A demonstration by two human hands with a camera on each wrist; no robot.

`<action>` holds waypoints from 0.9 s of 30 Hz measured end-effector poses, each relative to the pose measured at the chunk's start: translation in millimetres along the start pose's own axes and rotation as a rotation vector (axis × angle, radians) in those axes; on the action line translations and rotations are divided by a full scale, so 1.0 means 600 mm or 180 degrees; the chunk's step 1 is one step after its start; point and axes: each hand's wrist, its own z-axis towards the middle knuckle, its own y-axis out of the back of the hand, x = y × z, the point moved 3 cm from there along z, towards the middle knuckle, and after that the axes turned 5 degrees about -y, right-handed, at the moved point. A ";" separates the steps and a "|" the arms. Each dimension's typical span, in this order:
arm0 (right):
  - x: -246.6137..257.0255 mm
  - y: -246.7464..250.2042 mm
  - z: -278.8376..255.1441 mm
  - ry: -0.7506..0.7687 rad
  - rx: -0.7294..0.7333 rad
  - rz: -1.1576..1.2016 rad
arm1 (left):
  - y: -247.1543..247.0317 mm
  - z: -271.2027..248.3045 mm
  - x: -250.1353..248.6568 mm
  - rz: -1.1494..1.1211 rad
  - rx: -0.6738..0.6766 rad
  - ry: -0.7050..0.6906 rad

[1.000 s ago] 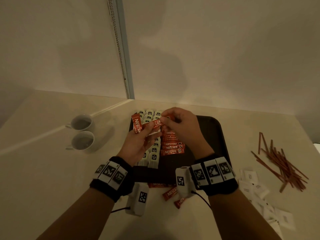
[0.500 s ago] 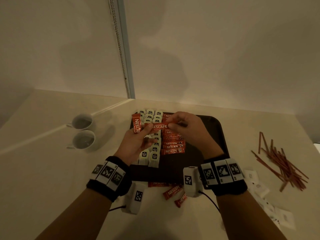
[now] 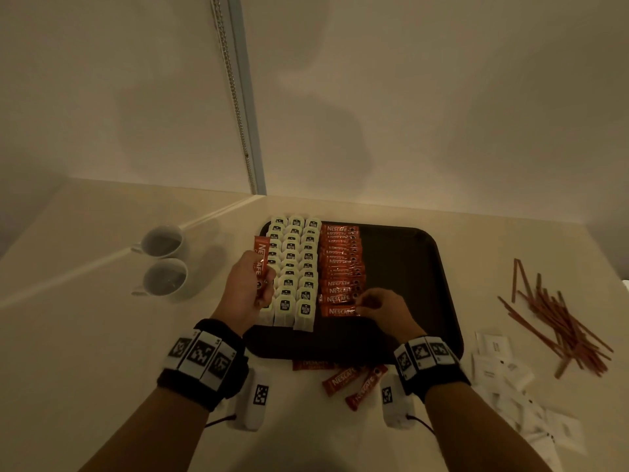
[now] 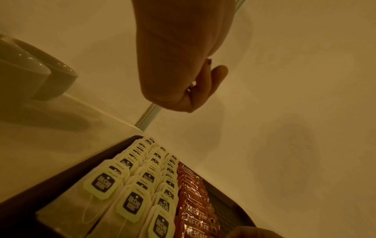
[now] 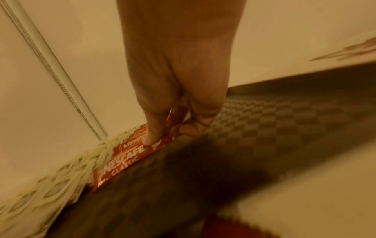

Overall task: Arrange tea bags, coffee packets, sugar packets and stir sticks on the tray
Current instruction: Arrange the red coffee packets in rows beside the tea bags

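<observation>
Right hand [image 3: 384, 310] grip pinches a glossy red coffee packet [image 3: 338, 311], flat on the dark checker-textured tray [image 3: 425, 284]. Left hand [image 3: 246, 291] grip closes round another upright packet [image 3: 261, 258] above paper tea bags [image 3: 294, 267].

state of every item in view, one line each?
tray: right part bare
tea bags: three rows on tray
coffee packet column: overlapped beside tea bags
left hand: holds spare coffee packets
right hand: pinches nearest packet on tray
loose packets: on table
sugar packets: on table
stir sticks: piled on table
cups: upright
</observation>
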 end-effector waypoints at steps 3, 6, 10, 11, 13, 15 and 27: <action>-0.005 -0.012 0.006 -0.0060 -0.0179 0.0174 | -0.002 -0.003 0.000 0.0031 0.0012 -0.0071; -0.006 -0.014 0.010 -0.0063 -0.0431 0.0207 | -0.001 -0.003 -0.001 0.0071 0.0025 -0.0098; -0.007 -0.018 0.021 -0.0067 -0.0580 0.0196 | -0.002 -0.005 0.000 0.0102 0.0089 -0.0005; -0.007 -0.020 0.025 -0.0072 -0.0624 0.0173 | -0.002 -0.005 0.000 0.0119 0.0110 0.0011; -0.006 -0.023 0.029 -0.0074 -0.0696 0.0139 | -0.003 -0.007 -0.001 0.0159 0.0133 0.0012; -0.005 -0.024 0.031 -0.0066 -0.0779 0.0112 | -0.003 -0.007 -0.003 0.0200 0.0134 0.0003; 0.003 -0.020 0.026 -0.0080 -0.0988 0.0083 | -0.002 -0.001 -0.004 0.0928 0.0268 -0.0355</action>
